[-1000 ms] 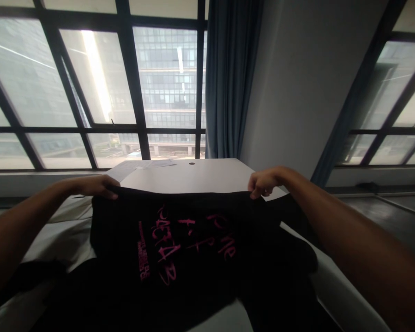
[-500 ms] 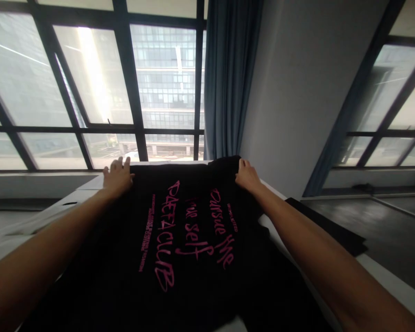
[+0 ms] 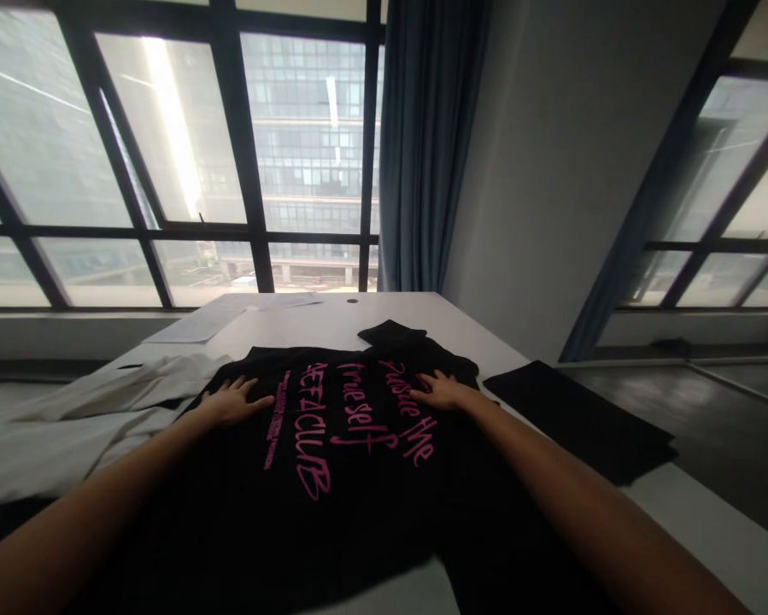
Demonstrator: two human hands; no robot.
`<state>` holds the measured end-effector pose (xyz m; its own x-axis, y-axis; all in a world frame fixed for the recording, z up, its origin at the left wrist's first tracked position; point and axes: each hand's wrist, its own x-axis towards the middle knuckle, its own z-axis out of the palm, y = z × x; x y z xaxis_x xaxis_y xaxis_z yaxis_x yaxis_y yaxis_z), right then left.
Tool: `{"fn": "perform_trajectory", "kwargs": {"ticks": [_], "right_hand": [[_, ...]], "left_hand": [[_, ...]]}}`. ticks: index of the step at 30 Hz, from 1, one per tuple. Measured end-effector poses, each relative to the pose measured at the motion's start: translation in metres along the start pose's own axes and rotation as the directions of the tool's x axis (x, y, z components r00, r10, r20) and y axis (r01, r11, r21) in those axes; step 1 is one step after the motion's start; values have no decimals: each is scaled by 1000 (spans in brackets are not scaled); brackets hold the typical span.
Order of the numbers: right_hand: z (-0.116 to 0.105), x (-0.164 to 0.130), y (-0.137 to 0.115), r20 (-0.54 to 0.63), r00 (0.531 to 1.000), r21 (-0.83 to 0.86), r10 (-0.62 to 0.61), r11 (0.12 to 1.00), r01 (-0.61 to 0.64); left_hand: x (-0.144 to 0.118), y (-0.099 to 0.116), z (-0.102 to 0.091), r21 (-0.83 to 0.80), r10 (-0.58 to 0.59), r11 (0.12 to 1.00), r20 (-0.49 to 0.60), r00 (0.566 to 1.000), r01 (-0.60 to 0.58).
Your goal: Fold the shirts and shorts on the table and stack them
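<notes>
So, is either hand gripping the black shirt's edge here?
No, the left hand and right hand lie flat, open on the black shirt.

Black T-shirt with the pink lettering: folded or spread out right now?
Spread. The black T-shirt lies print-up across the table, left hand and right hand flat on it.

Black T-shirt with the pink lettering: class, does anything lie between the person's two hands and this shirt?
Nothing visible does. The left hand and the right hand both lie flat, fingers spread, directly on the black T-shirt, which is spread over the white table.
</notes>
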<state>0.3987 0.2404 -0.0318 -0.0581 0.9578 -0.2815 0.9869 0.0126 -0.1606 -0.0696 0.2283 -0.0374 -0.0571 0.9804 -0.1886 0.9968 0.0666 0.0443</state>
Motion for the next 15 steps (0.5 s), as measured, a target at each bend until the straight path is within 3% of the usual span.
{"fn": "perform_trajectory", "kwargs": {"ticks": [5,9,12,15], "right_hand": [[-9,18,11,-16,999,14,45,999,-45],[-4,31,14,-83,996,13,41,999,-40],[5,26,10,-174,984,-24,45,998,-50],[13,5,7,-285,958,-133,14,990,-54]], "left_hand": [[22,12,0,-33,-39,999,-71,997,37],[32,17,6,-40,-62,998,-116,991,58],[26,14,12,-35,-26,999,-164,986,20],[4,7,15,-34,18,999,-176,984,-25]]}}
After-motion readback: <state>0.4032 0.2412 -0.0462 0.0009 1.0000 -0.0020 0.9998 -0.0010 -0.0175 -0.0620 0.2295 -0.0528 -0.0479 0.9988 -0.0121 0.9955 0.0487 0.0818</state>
